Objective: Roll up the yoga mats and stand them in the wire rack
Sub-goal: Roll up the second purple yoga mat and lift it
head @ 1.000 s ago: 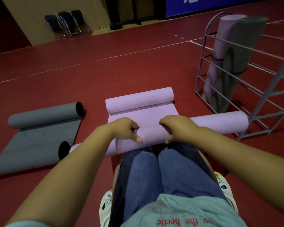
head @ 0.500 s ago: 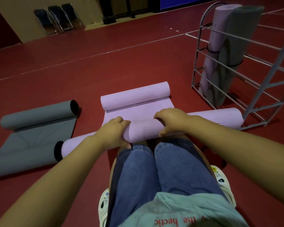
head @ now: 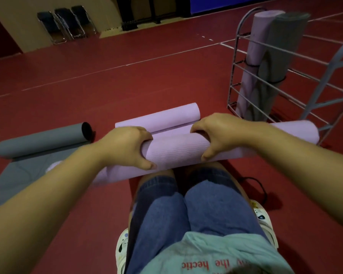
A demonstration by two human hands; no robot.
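The lilac mat roll [head: 176,149] has advanced since the earlier frame, nearly meeting the curled far end [head: 158,117] just beyond the hands. Left hand [head: 127,149] and right hand [head: 220,135] both clasp it, fingers curled over. With the wire rack [head: 275,76] off beyond the right hand, uneven pressure could skew the roll into a cone.

Folding chairs [head: 67,24] leaned against the wall at eleven o'clock. A black cord [head: 259,186] lay on the red floor [head: 127,82] at four o'clock.

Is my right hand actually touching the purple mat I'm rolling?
Touching. The head view shows the right hand curled over the purple mat roll, fingers over its far side and thumb pressed on its near face.
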